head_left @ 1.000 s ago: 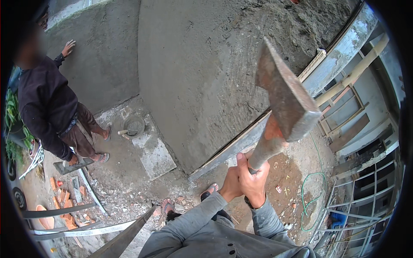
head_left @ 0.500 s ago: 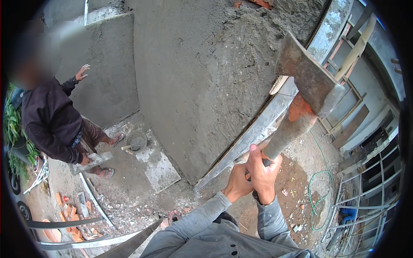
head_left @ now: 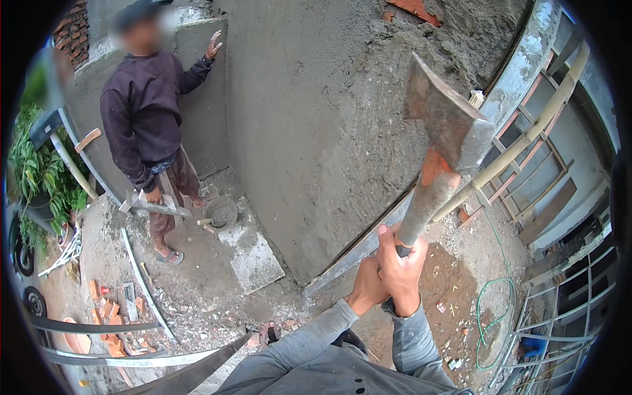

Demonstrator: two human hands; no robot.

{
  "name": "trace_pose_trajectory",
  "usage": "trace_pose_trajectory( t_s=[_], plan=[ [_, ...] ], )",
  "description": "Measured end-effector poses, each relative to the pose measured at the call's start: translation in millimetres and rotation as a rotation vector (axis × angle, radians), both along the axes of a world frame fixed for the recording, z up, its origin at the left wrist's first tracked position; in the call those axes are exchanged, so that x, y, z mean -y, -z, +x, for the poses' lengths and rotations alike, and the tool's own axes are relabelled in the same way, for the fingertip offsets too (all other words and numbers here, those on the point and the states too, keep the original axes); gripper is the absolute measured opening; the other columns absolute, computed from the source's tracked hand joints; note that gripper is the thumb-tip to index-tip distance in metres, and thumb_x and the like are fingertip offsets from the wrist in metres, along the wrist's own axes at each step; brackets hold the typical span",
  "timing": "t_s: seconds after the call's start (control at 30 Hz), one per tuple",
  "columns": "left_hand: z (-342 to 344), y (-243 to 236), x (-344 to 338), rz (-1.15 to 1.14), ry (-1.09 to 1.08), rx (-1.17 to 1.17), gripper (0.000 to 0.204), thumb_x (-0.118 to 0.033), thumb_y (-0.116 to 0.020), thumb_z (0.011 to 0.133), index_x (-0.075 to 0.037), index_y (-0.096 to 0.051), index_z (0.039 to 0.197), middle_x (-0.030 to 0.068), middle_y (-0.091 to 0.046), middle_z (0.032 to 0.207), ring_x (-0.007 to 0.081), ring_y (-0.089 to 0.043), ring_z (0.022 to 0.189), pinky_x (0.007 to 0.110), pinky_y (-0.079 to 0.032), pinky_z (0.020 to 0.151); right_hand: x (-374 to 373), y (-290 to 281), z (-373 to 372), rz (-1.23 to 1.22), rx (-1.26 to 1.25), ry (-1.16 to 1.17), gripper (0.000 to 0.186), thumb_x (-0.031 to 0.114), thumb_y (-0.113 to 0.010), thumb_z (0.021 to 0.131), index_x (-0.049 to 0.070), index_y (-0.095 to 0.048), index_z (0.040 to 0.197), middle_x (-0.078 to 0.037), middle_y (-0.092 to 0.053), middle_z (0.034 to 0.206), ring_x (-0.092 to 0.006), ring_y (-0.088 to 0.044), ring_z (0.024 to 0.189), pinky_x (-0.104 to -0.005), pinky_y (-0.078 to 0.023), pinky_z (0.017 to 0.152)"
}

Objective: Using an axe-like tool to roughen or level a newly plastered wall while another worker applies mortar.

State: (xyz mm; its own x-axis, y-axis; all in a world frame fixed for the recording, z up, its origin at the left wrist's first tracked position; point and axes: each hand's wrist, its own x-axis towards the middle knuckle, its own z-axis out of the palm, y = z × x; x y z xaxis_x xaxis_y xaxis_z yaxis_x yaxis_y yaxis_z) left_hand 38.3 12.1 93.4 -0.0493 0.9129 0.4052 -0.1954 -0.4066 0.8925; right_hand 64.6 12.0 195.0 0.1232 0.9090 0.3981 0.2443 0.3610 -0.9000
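Both my hands are closed together around the handle of a hoe-like tool (head_left: 454, 122) with a broad, worn steel blade, a reddish-orange neck and a grey, mortar-smeared shaft. My left hand (head_left: 367, 288) grips lower and to the left. Partly in front of it, my right hand (head_left: 403, 268) wraps the handle with its thumb up along the shaft. The blade is raised ahead of me, in front of a grey plastered wall (head_left: 283, 131); whether it touches the wall I cannot tell. The lower end of the handle is hidden behind my hands.
On the left a co-worker (head_left: 141, 112) holds a flat plastering float (head_left: 158, 205), other hand raised by the wall. A mortar bucket (head_left: 222, 214) stands by a pale board (head_left: 255, 263). Broken bricks (head_left: 108, 322) lie lower left, a green hose (head_left: 484, 316) right. A metal-faced edge (head_left: 517, 56) borders the wall.
My view has turned left, so the co-worker appears farther in and more upright. The blade appears slightly farther left; both my hands keep their grip.
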Motion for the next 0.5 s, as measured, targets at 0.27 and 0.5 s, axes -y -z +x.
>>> trace_pose_trajectory(
  t_s=[0.27,0.5],
  plan=[
    [1,22,-2,-0.357,-0.006,-0.016,0.023,-0.015,-0.075,0.074,0.003,-0.064,0.083,0.0119,-0.069,0.073,0.0091,-0.062,0.075,0.032,-0.046,0.058,-46,30,3,-0.237,0.064,-0.018,0.031,0.010,-0.062,0.089,0.004,-0.046,0.064,0.004,-0.041,0.054,-0.0053,-0.036,0.053,-0.0274,-0.031,0.047],
    [-8,13,-2,-0.162,-0.047,-0.067,0.031,-0.018,-0.073,0.070,0.007,-0.064,0.085,0.0255,-0.066,0.075,0.0302,-0.070,0.077,0.039,-0.049,0.060,-22,8,-12,-0.147,0.106,-0.100,0.030,0.017,-0.067,0.089,0.004,-0.048,0.069,0.003,-0.045,0.061,-0.0060,-0.039,0.058,-0.0264,-0.034,0.051]
  ],
)
